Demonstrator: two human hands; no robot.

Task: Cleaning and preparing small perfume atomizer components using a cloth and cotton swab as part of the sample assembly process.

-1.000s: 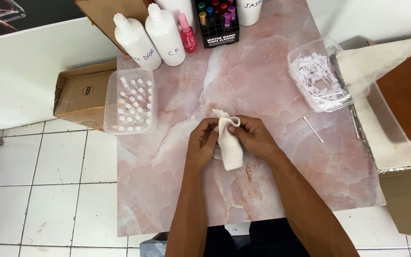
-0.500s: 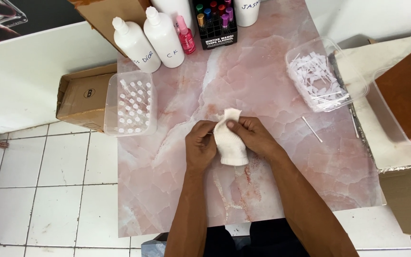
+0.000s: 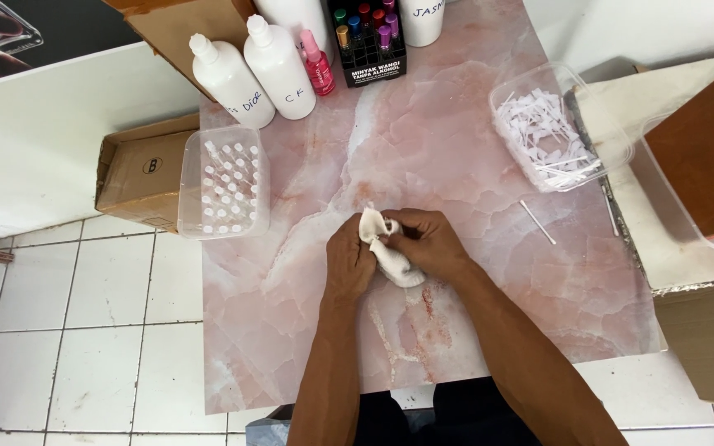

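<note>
A crumpled white cloth (image 3: 386,246) sits bunched between both my hands over the middle of a pink marble table (image 3: 291,330). My left hand (image 3: 349,263) closes around its left side. My right hand (image 3: 427,244) pinches the cloth's top with the fingers curled in. Whatever may be wrapped inside the cloth is hidden.
A clear tub of small white-capped vials (image 3: 225,183) stands at the left edge. Two white squeeze bottles (image 3: 249,70), a pink spray bottle (image 3: 318,64) and a black rack of coloured vials (image 3: 367,41) line the back. A clear tub of white plastic pieces (image 3: 551,132) is right, a thin white stick (image 3: 536,221) beside it.
The cloth hung longer and more upright before; now it is bunched smaller and lower between my hands. My right fingers have curled over its top.
</note>
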